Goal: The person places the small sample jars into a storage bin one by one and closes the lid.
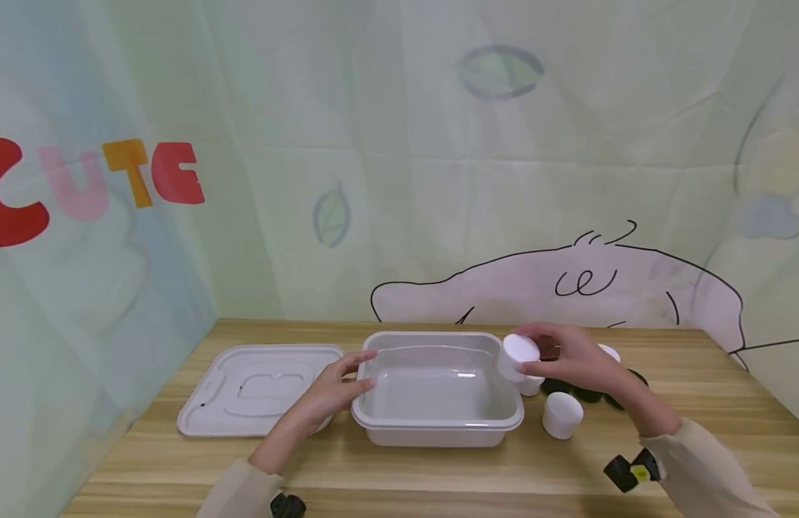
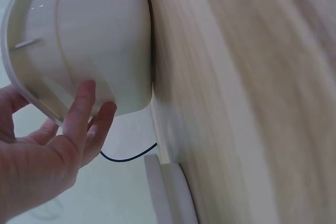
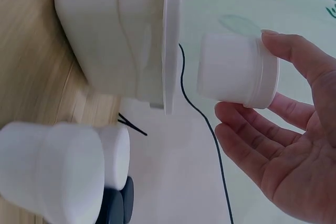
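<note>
A white plastic tub (image 1: 435,437) stands on the table, its open top facing up. At its left side my left hand (image 1: 337,388) grips the rim; in the left wrist view, fingertips (image 2: 86,90) lie against the outer wall. My right hand (image 1: 571,357) pinches a small white lidded jar (image 3: 231,72) by its lid end, thumb on one side and fingers on the other. That jar is raised above the tub's right rim. A second white jar (image 1: 562,415) stands on the table below my right hand, and others are partly hidden behind the hand.
A flat white lid (image 1: 244,424) lies left of the tub. Several black round items (image 1: 587,394) sit at the right, partly covered by my right arm. Behind the wooden table (image 1: 322,478) hangs a printed cloth (image 1: 399,216).
</note>
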